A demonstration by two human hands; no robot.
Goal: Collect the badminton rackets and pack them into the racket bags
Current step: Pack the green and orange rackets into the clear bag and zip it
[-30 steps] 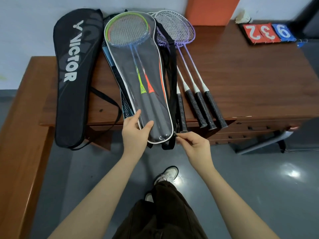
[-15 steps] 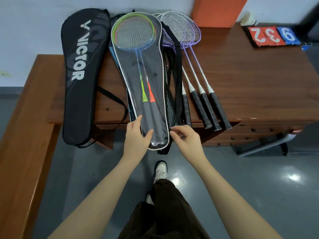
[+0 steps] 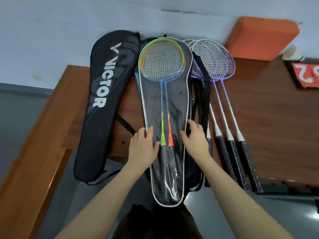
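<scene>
A clear-fronted racket bag (image 3: 174,104) with white piping lies on the wooden table (image 3: 269,118), its lower end hanging over the front edge. Inside it are two rackets (image 3: 162,61), one green-framed, one orange-framed. My left hand (image 3: 142,149) holds the bag's left edge, thumb on the clear front. My right hand (image 3: 196,140) grips the right edge with curled fingers. Several purple rackets (image 3: 214,61) with white shafts and black grips lie to the right. A black VICTOR bag (image 3: 103,100) lies at the left.
More dark bags and black straps (image 3: 202,104) lie under the clear bag. An orange cushion (image 3: 260,38) leans on the wall at the back right. A red number flip card (image 3: 307,73) sits at the far right. A wooden bench (image 3: 34,152) runs along the left.
Both hands slid from the bag's bottom end up to its sides near the racket cones. My right hand left the zipper spot at the lower right edge. The camera moved closer.
</scene>
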